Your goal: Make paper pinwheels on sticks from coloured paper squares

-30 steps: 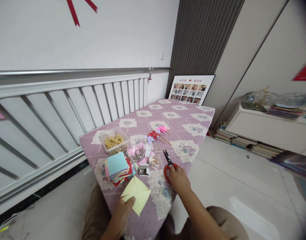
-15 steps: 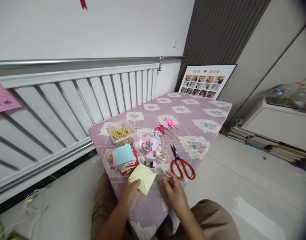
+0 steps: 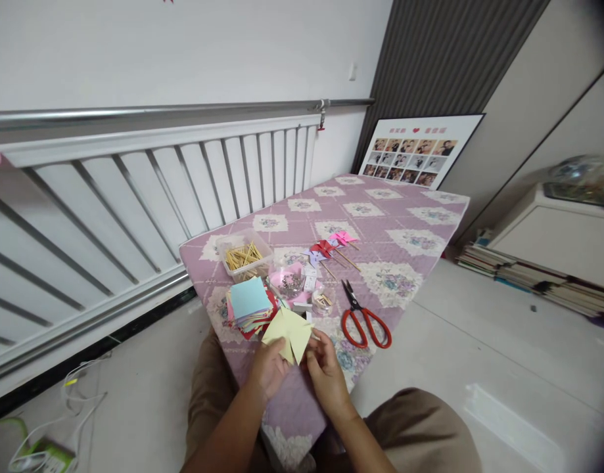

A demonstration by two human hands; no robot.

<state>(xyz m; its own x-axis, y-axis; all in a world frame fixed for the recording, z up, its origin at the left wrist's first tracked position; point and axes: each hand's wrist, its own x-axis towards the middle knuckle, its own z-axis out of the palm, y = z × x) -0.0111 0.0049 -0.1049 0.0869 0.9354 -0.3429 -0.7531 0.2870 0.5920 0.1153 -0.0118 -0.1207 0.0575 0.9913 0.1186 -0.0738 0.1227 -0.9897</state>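
Observation:
My left hand point(image 3: 272, 365) pinches a pale yellow paper square point(image 3: 282, 330) by its near edge, thumb on top. Slits run from its corners toward the middle. At the paper's right side, my right hand point(image 3: 326, 369) has curled fingers against the corner; whether something small is also in them cannot be made out. Just beyond the paper, a small white box point(image 3: 302, 307) is partly covered by it. A stack of coloured paper squares point(image 3: 249, 299) lies to the left, light blue on top. Red-handled scissors point(image 3: 361, 318) lie to the right, blades pointing away.
A clear tub of wooden sticks point(image 3: 243, 256), a dish of small metal pins point(image 3: 290, 282) and a round container of short pieces point(image 3: 323, 300) stand on the cloth-covered table point(image 3: 302, 226). Several finished pinwheels point(image 3: 323, 248) lie behind. A radiator point(image 3: 203, 177) lines the left side.
My right hand has come left from beside the scissors to the paper's right corner. The yellow paper has risen slightly and shifted right in my left hand. The camera view has shifted a little.

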